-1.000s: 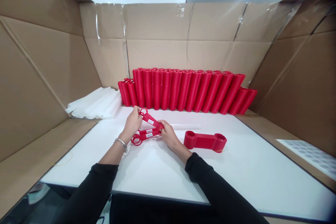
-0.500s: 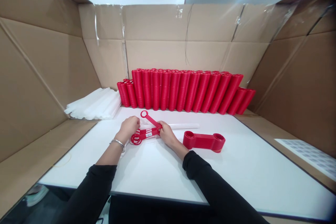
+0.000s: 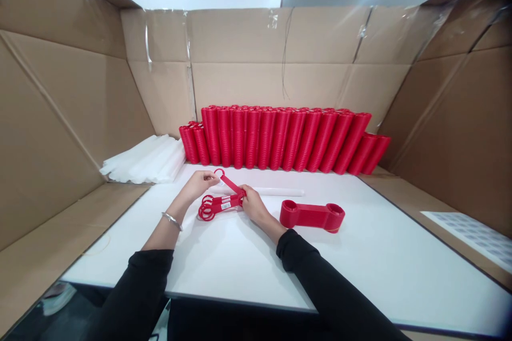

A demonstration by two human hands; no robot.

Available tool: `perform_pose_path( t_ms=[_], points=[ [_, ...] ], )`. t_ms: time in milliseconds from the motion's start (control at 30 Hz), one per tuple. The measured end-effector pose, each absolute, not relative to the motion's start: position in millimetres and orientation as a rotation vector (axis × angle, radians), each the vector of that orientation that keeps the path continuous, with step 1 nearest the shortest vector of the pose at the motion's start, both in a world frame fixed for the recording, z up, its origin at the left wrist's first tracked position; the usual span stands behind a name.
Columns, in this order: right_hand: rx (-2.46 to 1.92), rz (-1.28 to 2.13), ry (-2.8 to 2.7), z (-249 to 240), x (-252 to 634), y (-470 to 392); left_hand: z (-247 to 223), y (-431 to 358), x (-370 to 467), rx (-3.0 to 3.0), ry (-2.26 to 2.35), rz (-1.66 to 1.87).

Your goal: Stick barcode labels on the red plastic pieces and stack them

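Observation:
My right hand (image 3: 255, 204) is closed round one end of several fanned red plastic strips with ring ends (image 3: 218, 205); a small white label shows on them. One strip (image 3: 231, 185) stands apart from the others, angled up to the left. At that strip's ring, my left hand (image 3: 200, 183) has its fingertips pinched together. Whether they grip the ring or something small and whitish beside it I cannot make out. To the right of my right hand lies a stack of the same red ring-ended pieces (image 3: 311, 216).
Tall red stacks (image 3: 276, 138) line the back of the white table (image 3: 240, 272). A pile of white sleeves (image 3: 144, 160) lies at the back left, and one white sleeve (image 3: 280, 192) behind my hands. Cardboard walls (image 3: 236, 37) surround the table. A printed sheet (image 3: 468, 237) lies at right.
My left hand has moved up and right, from beside the lower rings to the ring of the raised strip. My right hand keeps its hold on the strips.

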State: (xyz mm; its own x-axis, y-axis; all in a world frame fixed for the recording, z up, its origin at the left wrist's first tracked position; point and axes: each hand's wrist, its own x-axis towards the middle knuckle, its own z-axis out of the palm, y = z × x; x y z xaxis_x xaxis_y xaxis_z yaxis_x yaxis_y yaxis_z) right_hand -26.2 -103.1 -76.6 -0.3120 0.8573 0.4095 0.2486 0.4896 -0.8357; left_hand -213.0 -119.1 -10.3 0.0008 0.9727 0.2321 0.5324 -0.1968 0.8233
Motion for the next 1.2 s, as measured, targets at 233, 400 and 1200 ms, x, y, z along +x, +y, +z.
perform_pose_path(
  t_ms=[233, 400, 1200],
  points=[
    [-0.809, 0.822, -1.799, -68, -31, -114, -7, -126, -195, 1.595, 1.553, 1.149],
    [-0.802, 0.824, -1.812, -64, -30, -116, -10, -123, -198, 1.597, 1.547, 1.134],
    [-0.739, 0.759, -1.814, -59, -28, -120, -20, -121, -191, 1.936, 1.900, 1.580]
  ],
)
